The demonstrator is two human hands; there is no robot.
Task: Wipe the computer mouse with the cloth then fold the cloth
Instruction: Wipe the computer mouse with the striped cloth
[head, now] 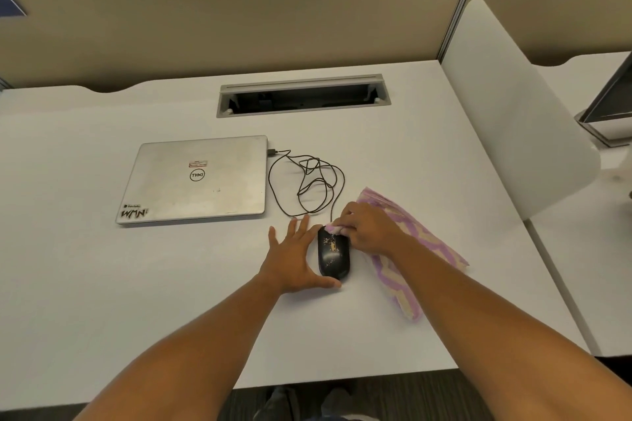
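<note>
A black wired computer mouse (333, 255) with a worn top lies on the white desk (136, 301). My left hand (294, 256) rests flat beside the mouse's left side, fingers spread, thumb against its near end. My right hand (367, 227) grips a bunched corner of the cloth and presses it onto the mouse's far end. The cloth (422, 243), purple and cream patterned, trails to the right under my right forearm and lies on the desk.
A shut silver laptop (196, 179) lies to the left, with the mouse's black cable (307, 181) looped between it and the mouse. A cable slot (302, 96) opens at the back. A white divider panel (513, 113) stands on the right.
</note>
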